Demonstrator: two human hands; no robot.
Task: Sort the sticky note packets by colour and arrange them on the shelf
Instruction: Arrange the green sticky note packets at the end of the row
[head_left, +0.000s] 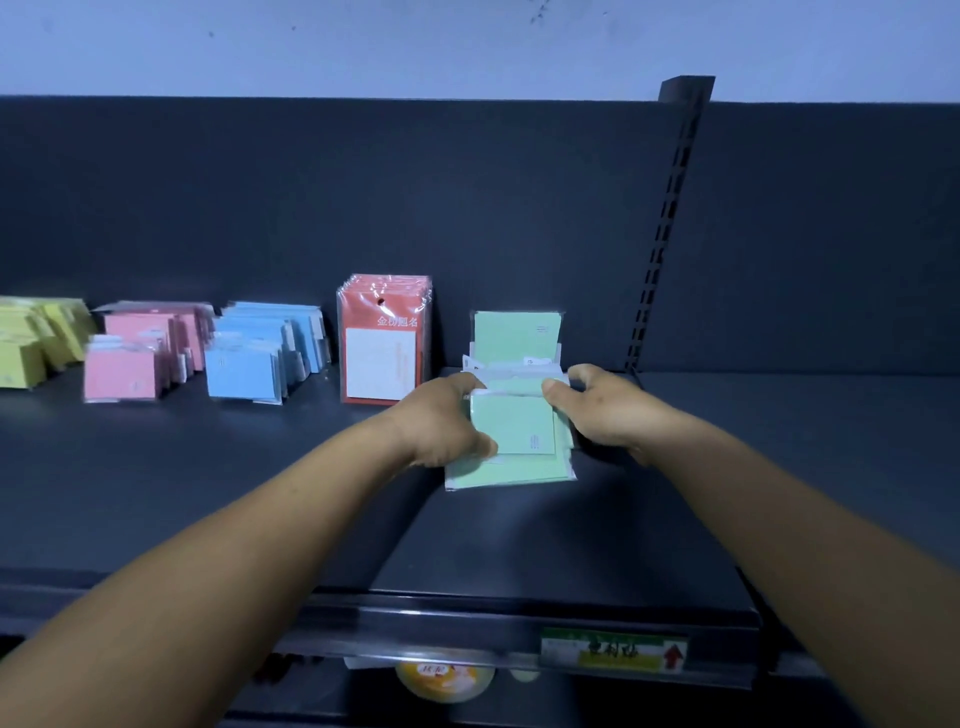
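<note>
Both hands (441, 421) (608, 410) curl fingers round green packets' (514, 426) side edges; bare shelf (779, 441) rightward.

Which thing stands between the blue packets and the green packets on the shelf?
In the head view, red packets stand upright between the blue packets and the green packets.
</note>
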